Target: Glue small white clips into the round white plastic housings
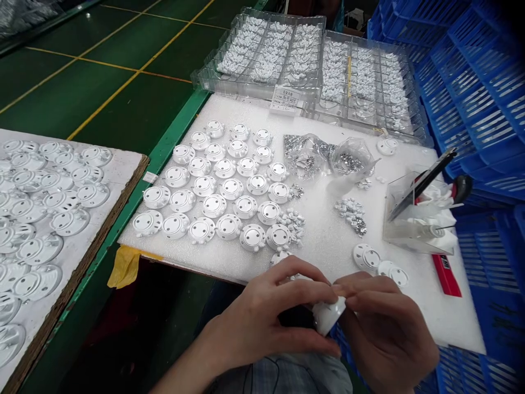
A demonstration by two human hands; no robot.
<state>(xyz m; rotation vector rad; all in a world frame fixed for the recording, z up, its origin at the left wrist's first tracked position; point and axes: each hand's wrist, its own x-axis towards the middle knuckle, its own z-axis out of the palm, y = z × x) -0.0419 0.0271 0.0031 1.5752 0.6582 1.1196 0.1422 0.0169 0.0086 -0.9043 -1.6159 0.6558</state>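
A white round plastic part (329,316) is tilted between my two hands above the table's front edge. My left hand (270,312) grips it from the left, with fingers over its top and thumb below. The fingers of my right hand (385,323) are pinched together at its right side; whatever small piece they may hold is hidden. Just beyond my hands, two white round parts (366,256) lie on the white foam sheet (241,262). Rows of similar white discs with dark dots (214,206) cover the left of the sheet.
Clear trays (262,82) of small white pieces stand at the back. Bags of metal bits (348,158) and a pile of white pieces (293,224) lie mid-table. A clear tool box (400,219), a red object (446,274) and blue crates (484,109) are right; more discs (39,249) lie left.
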